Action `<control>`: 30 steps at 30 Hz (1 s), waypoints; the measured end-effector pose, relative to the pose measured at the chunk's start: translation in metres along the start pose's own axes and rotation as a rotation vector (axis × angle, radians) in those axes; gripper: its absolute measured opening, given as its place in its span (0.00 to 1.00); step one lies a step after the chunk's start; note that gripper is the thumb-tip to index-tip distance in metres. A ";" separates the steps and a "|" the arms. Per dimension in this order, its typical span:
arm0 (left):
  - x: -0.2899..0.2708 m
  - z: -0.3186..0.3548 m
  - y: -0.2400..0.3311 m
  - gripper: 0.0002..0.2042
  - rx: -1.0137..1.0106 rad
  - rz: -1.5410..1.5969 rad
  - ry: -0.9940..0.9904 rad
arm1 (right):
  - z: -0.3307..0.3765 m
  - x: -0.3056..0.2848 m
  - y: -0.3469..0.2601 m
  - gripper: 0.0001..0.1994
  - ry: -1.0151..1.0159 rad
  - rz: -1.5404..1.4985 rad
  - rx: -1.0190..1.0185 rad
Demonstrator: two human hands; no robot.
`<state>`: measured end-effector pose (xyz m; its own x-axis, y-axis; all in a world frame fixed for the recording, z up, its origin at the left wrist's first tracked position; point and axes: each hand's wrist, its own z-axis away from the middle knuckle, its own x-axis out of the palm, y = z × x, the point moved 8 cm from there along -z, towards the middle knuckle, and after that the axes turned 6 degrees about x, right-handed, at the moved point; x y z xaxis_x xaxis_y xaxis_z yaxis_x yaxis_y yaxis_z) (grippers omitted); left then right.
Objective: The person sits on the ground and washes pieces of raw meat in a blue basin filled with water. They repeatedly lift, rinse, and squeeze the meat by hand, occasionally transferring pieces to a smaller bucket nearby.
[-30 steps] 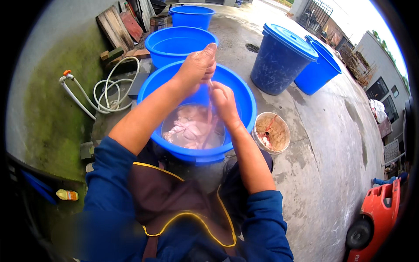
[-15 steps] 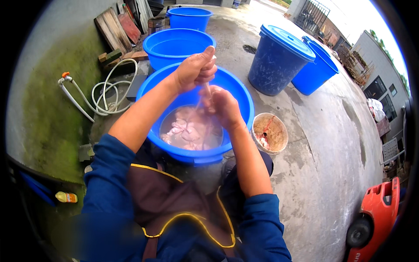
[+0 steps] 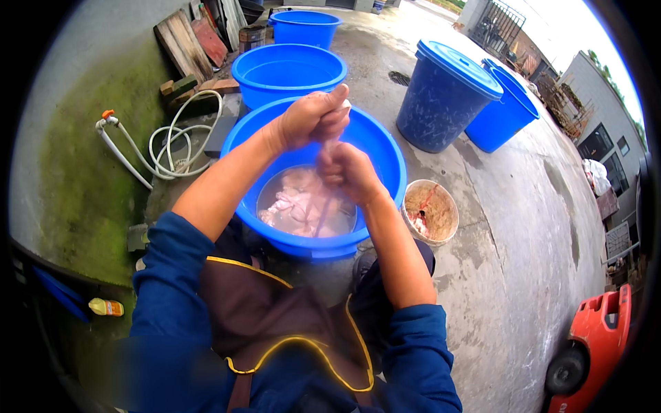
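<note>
A blue round tub (image 3: 237, 141) stands in front of me, with pale pink offal (image 3: 299, 205) lying folded in cloudy water. Over the tub, my left hand (image 3: 317, 118) is closed in a fist, thumb up, around a pale, wet strand of offal (image 3: 346, 104) whose whitish end shows at the top. Just below it and to the right, my right hand (image 3: 346, 168) is also closed, round the lower part of the strand. Motion smears the strand under my fingers, where a thin length hangs toward the water.
More blue tubs (image 3: 289, 69) stand beyond. A lidded blue barrel (image 3: 441, 100) and another blue bin (image 3: 502, 113) are at the far right. A stained white bucket (image 3: 441, 237) sits right of my tub. A coiled hose (image 3: 157, 155) lies left by the mossy wall; a red machine (image 3: 595, 337) stands lower right.
My right hand has closed from a looser curl, and sits slightly lower relative to the tub. My left hand keeps its fist. The view has shifted a little.
</note>
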<state>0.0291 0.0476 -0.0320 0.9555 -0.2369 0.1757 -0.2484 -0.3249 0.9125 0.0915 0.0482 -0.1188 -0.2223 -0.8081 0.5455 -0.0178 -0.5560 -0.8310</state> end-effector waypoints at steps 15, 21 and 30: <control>-0.027 0.007 0.003 0.24 -0.020 -0.210 0.408 | 0.019 -0.020 0.008 0.10 0.399 0.359 -0.314; -0.044 0.006 0.008 0.24 0.018 -0.192 0.472 | 0.034 -0.035 0.028 0.10 0.413 0.399 -0.313; -0.045 -0.009 0.024 0.27 0.060 -0.113 0.404 | 0.031 -0.033 0.028 0.11 0.262 0.192 -0.183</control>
<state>-0.0186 0.0587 -0.0145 0.9599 0.1772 0.2171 -0.1357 -0.3841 0.9133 0.1286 0.0533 -0.1569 -0.4800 -0.8041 0.3507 -0.1201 -0.3358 -0.9342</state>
